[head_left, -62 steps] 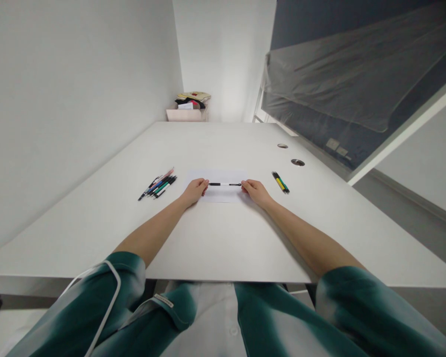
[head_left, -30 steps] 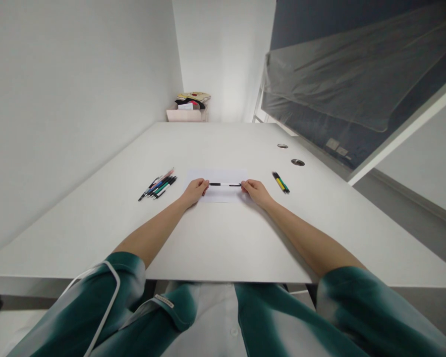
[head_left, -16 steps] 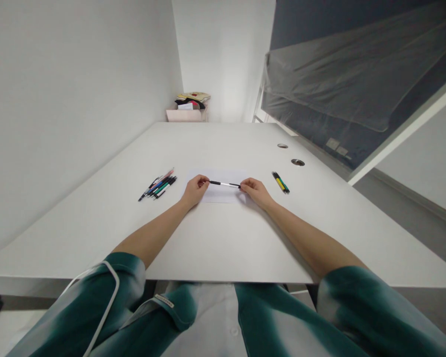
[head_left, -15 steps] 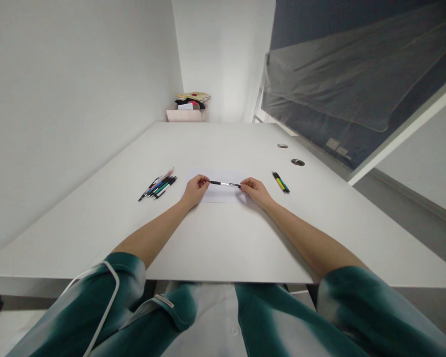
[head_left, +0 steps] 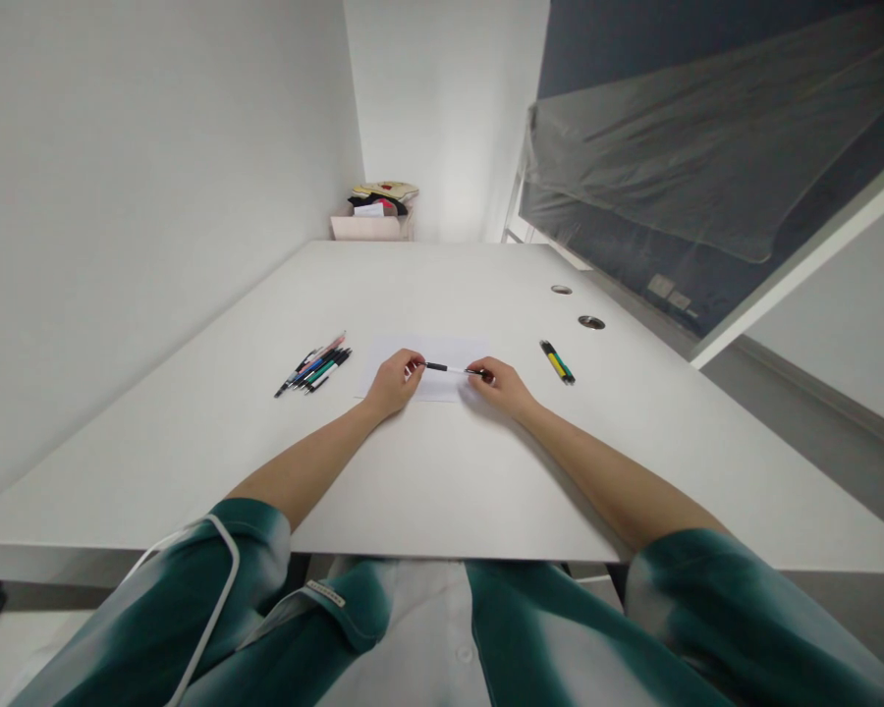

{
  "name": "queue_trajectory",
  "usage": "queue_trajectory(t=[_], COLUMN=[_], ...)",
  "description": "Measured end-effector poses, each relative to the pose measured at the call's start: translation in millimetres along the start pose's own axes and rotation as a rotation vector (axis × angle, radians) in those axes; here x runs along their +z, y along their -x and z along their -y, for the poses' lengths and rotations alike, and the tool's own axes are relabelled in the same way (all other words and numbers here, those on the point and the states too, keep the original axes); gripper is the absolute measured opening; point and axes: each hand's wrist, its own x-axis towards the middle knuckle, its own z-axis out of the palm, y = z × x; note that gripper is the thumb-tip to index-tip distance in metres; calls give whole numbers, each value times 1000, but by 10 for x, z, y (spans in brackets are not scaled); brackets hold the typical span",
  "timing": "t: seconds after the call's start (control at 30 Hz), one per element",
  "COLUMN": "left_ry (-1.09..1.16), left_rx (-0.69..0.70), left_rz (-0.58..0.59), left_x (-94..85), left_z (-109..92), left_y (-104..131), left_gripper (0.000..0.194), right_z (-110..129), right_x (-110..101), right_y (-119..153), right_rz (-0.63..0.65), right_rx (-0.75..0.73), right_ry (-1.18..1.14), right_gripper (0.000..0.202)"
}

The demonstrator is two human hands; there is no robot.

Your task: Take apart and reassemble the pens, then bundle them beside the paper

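A black-and-white pen point(head_left: 446, 368) lies sideways between my two hands, over a sheet of white paper point(head_left: 438, 391). My left hand point(head_left: 398, 381) is closed on its left end, near the black grip. At the other end, the fingers and thumb of my right hand point(head_left: 502, 384) pinch the pen by its dark part. Both tips are hidden by my fingers. To the left of my left hand lies a bunch of several pens point(head_left: 315, 369), mostly black, blue and green, with a pink one. Two pens point(head_left: 558, 362), yellow and green with black ends, lie right of my right hand.
The white table point(head_left: 442, 471) runs from my body to the far end. Two round cable holes point(head_left: 591, 322) are set near its right edge. A box point(head_left: 370, 228) with cloth-like items stands beyond it. A dark panel with plastic film point(head_left: 655, 147) rises at the right.
Both hands have shifted slightly inward along the pen, my left hand to the right and my right hand's fingertips to the left. Less of the pen shows between them.
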Motion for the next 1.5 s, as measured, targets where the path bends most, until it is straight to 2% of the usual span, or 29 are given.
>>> queue_trajectory(t=[0.17,0.37,0.53,0.77,1.17,1.5], left_ry=[-37,-102,-148,-167,-202,-214], left_rx=[93,155,187,230,232,220], left_rz=[28,98,143,148,176,172], left_x=[11,18,7,28,20,19], left_z=[4,-19,-43,-33,1,-22], left_y=[19,32,46,40,34,45], left_gripper=[13,15,18,21,26,30], right_z=[9,65,145,160,140,126], right_x=[-3,14,-4,2,44,55], right_y=[8,39,52,43,25,32], right_rz=[17,60,82,95,93,82], right_rx=[-186,-287,-292,-298,-310,-398], right_ry=[164,266,307,385,472,537], right_gripper=[27,28,30,36,38,39])
